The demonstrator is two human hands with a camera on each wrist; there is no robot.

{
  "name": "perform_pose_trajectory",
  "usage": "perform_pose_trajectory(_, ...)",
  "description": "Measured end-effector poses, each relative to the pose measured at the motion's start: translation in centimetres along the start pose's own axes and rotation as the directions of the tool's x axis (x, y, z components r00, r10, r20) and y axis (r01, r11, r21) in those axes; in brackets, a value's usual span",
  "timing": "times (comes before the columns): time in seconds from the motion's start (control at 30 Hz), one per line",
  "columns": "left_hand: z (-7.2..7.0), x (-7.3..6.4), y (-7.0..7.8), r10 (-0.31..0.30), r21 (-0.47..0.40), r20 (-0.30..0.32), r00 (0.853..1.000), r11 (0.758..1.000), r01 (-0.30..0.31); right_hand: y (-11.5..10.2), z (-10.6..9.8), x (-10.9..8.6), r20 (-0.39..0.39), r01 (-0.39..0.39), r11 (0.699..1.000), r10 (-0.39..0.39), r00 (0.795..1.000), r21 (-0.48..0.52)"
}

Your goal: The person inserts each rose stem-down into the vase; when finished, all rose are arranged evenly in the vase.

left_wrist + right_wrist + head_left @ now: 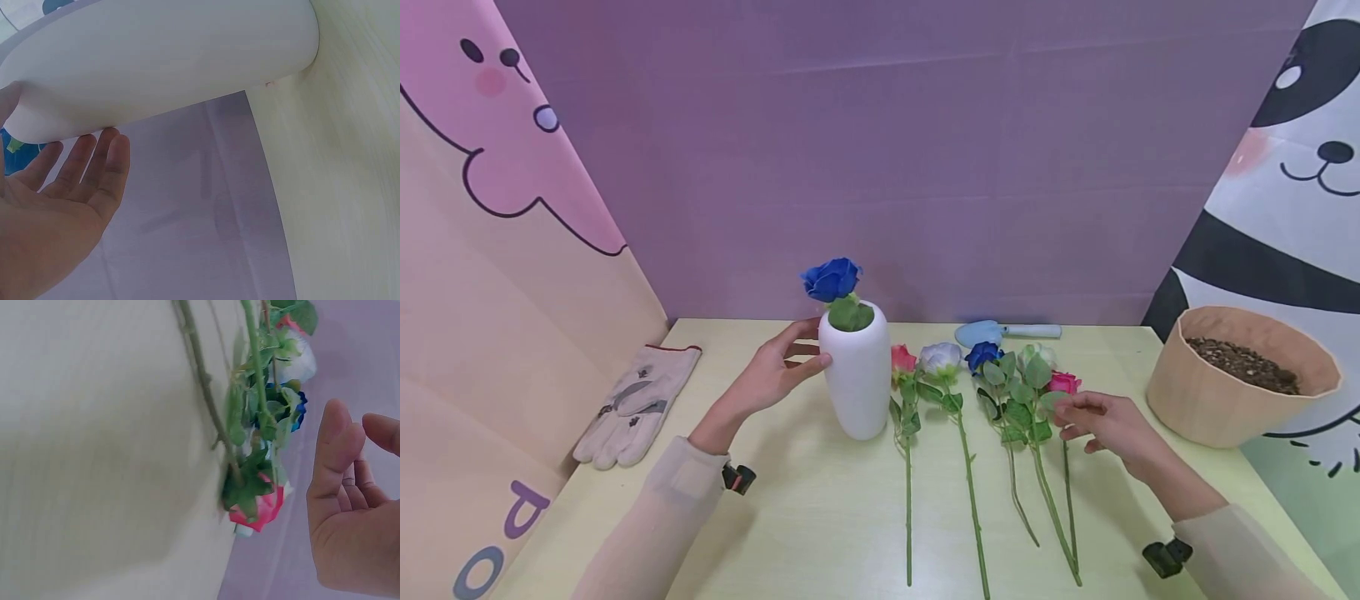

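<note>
Five artificial roses lie on the table (820, 517) in the centre and lower right of the head view; leaves overlap the white rose (1037, 357), and the lilac rose's (942, 358) stem runs down to the bottom edge. Left of them, at the centre, is the white vase (859, 375), its stem hidden inside, a blue rose (832, 280) showing above the rim. The left hand (778, 371) holds the vase by its upper left side, thumb in front, fingertips partly hidden behind; the left wrist view cuts off part of the vase at the top. Right of centre, the right hand (1105, 421) holds nothing, fingers loosely bent with a narrow gap from thumb to forefinger, near the pink rose (1064, 382). Head-view overlap suggests contact; the right wrist view shows them apart. Both sleeves run out of the lower frame.
</note>
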State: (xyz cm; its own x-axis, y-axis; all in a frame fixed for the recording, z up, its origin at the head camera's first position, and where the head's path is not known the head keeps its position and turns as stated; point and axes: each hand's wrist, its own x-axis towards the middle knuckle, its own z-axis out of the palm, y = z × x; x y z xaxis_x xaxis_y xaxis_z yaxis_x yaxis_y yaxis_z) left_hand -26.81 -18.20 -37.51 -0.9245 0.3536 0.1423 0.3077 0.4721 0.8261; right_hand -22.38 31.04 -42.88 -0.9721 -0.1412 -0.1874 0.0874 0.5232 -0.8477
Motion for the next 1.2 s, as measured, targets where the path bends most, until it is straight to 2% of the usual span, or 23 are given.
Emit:
perform_pose_trajectory(0.4, 0.0, -0.1, 0.1, 0.000, -0.003, 0.001, 1.000, 1.000, 0.000, 2.6, 0.0, 0.3, 0.003, -0.045, 0.999, 0.045, 0.999, -0.017)
perform_pose_trajectory(0.7, 0.0, -0.1, 0.0, -0.006, -0.001, 0.001, 1.000, 1.000, 0.006, 3.4, -0.1, -0.1, 0.001, -0.063, 0.998, 0.063, 0.998, -0.027)
perform_pose_trajectory(1.2, 0.1, -0.1, 0.0, 0.003, -0.015, 0.004, 1.000, 1.000, -0.003, 4.9, 0.0, 0.2, 0.003, -0.151, 0.988, 0.151, 0.989, -0.029)
